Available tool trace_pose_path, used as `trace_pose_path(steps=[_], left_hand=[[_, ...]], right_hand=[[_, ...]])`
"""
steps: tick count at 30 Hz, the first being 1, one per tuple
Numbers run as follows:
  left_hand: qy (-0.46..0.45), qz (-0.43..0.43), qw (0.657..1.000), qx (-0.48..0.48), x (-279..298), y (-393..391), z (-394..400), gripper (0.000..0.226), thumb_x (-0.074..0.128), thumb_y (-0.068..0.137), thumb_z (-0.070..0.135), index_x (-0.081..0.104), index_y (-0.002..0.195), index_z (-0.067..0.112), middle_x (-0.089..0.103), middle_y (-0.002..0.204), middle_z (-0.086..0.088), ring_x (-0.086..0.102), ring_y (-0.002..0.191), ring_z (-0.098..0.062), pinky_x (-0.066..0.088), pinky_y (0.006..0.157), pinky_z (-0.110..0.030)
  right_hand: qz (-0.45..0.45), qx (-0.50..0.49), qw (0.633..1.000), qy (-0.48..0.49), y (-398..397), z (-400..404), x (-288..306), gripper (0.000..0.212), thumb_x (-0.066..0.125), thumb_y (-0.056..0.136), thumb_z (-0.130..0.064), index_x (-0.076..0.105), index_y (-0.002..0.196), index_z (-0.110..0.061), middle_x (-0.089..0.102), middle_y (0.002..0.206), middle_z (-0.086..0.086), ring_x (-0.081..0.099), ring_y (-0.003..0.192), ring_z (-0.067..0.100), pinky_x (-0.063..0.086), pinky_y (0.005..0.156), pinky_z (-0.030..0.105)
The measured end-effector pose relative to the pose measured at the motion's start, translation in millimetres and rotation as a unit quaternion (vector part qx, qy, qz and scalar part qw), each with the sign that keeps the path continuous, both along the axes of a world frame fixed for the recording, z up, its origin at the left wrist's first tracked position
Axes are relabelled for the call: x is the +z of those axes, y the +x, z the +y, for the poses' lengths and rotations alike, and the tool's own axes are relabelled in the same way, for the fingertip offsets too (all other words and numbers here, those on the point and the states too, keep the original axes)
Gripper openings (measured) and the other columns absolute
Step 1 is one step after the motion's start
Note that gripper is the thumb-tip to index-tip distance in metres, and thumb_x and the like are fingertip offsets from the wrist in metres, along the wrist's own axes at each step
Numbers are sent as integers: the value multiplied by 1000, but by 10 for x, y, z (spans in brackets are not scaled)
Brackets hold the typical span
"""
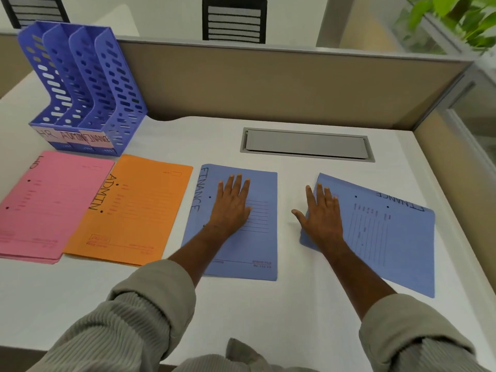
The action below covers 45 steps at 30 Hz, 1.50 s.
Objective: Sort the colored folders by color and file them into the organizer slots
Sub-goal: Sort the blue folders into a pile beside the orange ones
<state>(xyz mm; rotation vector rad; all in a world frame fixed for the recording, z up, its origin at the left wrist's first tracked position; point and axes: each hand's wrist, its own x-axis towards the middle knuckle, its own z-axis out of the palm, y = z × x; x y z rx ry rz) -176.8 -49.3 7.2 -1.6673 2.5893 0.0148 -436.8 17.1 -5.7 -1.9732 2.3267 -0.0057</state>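
Four piles of folders lie in a row on the white desk. A pink stack (51,202) marked HR is at the far left, beside an orange ADMIN folder (134,208). My left hand (233,204) rests flat, fingers spread, on a blue FINANCE folder (255,245) in the middle. My right hand (320,213) lies flat on the left edge of a second blue FINANCE folder (389,234), which is turned askew. The blue organizer (86,84) with slots labelled HR, ADMIN and FINANCE stands at the back left, its slots showing no folders.
A grey cable hatch (306,143) is set into the desk behind the blue folders. A tan partition (268,79) walls the back and right sides. A black chair back (234,20) and a green plant (461,17) stand beyond it.
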Motion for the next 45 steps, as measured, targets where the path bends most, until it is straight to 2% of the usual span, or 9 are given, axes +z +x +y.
trace_pose_path(steps=[5, 13, 18, 25, 34, 37, 40, 42, 45], left_hand=[[5, 4, 999, -45, -58, -429, 132, 77, 37, 103, 48, -6, 158, 13, -7, 166, -15, -8, 153, -34, -1, 123, -53], [38, 16, 993, -113, -195, -1249, 259, 78, 34, 102, 52, -7, 158, 17, -11, 166, -12, -11, 153, -32, -2, 124, -51], [48, 9, 984, -173, -288, -1751, 311, 78, 37, 102, 50, -3, 159, 14, -5, 166, -14, -6, 153, -33, -4, 123, -50], [66, -1, 970, -235, -410, -2342, 249, 77, 36, 102, 51, -1, 158, 13, -5, 166, -14, -5, 153, -32, 1, 124, -50], [81, 14, 960, -266, -411, -2999, -180, 73, 29, 102, 56, 7, 159, 16, -1, 166, -13, 0, 153, -33, 4, 123, -52], [72, 6, 958, -277, -399, -3124, -333, 71, 29, 103, 53, 7, 159, 15, 7, 166, -13, 7, 152, -33, 9, 123, -52], [78, 35, 958, -275, -346, -3234, -467, 69, 40, 102, 50, 20, 157, 14, 27, 159, -13, 26, 146, -32, 20, 120, -48], [83, 65, 959, -264, -305, -3304, -535, 67, 50, 99, 47, 31, 153, 12, 42, 149, -13, 41, 133, -33, 33, 111, -44], [98, 69, 965, -235, -242, -3393, -604, 68, 58, 94, 49, 39, 149, 12, 48, 140, -14, 46, 125, -33, 39, 102, -43]], right_hand=[[-24, -23, 999, 1, -355, 217, -24, 82, 36, 98, -62, 1, 160, -21, -8, 168, 10, -5, 155, 30, 0, 125, 48], [-14, -89, 996, 7, -1001, 635, -108, 83, 35, 97, -65, 3, 160, -22, -3, 168, 10, -1, 155, 31, 4, 125, 49], [-15, -145, 989, 7, -1366, 937, -219, 81, 32, 97, -66, 8, 160, -21, 2, 168, 10, 5, 154, 32, 9, 124, 51], [-44, -211, 976, -18, -1701, 1254, -339, 91, 1, 86, -74, 6, 160, -22, 0, 168, 10, 3, 155, 32, 8, 125, 49], [-58, -231, 971, -28, -1755, 1285, -436, 78, 22, 96, -65, 6, 160, -24, -3, 168, 7, -2, 155, 28, 4, 125, 48], [-59, -229, 971, -37, -1778, 1292, -488, 75, 28, 99, -62, 8, 160, -24, -2, 168, 7, -2, 155, 27, 5, 125, 49], [-56, -227, 971, -47, -1788, 1297, -540, 73, 32, 100, -60, 11, 160, -24, 1, 168, 7, 0, 155, 28, 7, 125, 50], [-56, -226, 971, -52, -1791, 1301, -567, 73, 33, 101, -59, 11, 160, -24, 1, 168, 7, 0, 155, 27, 8, 125, 50], [-56, -221, 972, -59, -1794, 1306, -579, 71, 35, 102, -57, 12, 160, -24, 2, 168, 7, 1, 155, 28, 10, 125, 51]])
